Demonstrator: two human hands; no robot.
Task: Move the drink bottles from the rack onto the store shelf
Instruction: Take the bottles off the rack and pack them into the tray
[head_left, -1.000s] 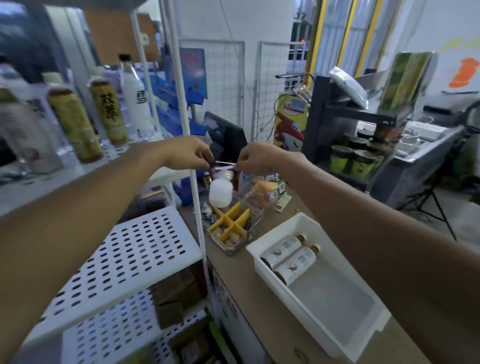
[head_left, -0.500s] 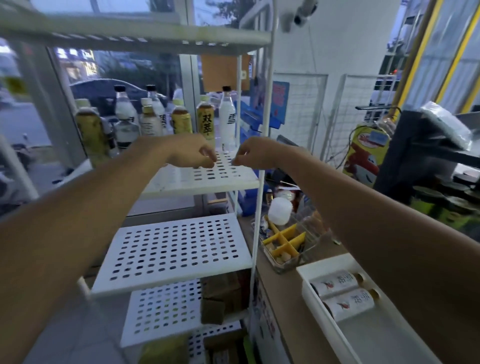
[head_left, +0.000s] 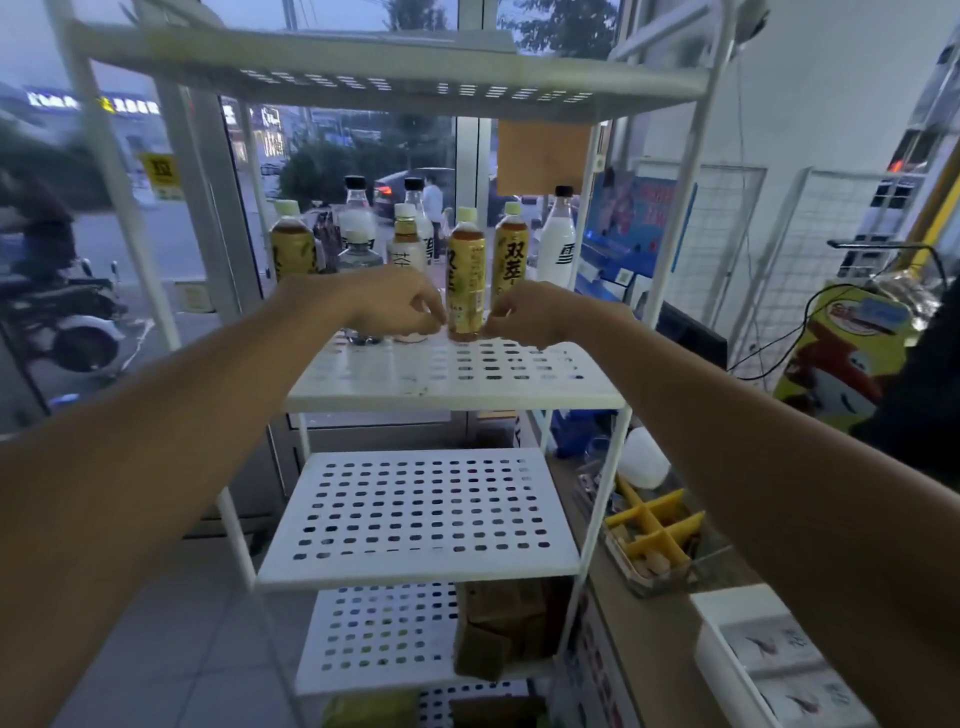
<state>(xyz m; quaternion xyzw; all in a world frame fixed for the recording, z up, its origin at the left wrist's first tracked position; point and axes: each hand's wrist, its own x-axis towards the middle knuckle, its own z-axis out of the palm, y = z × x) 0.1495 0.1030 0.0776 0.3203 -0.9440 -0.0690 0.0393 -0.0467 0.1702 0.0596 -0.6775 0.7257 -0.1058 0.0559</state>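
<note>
A yellow tea bottle (head_left: 466, 280) with a pale green cap stands upright on the white perforated store shelf (head_left: 467, 374). My left hand (head_left: 395, 306) and my right hand (head_left: 524, 317) flank its lower part, and their curled fingertips pinch it from both sides. Behind and beside it stand several more bottles: another yellow tea bottle (head_left: 510, 254), a white drink bottle (head_left: 556, 244) and clear black-capped ones (head_left: 357, 218). At the lower right a white tray (head_left: 727, 613) on the counter holds two white bottles (head_left: 774, 649) lying flat.
Below are two more perforated shelves (head_left: 421, 514), the lower with brown boxes (head_left: 493, 623). The rack's white post (head_left: 608, 467) stands between shelf and counter. A clear box with yellow dividers (head_left: 649, 530) and a white jar (head_left: 641, 457) sit on the counter. A glass window is behind.
The view swung left from the counter and tray to face the shelf. Both hands, held close together with curled fingers, rose and reached forward until they flank the yellow tea bottle.
</note>
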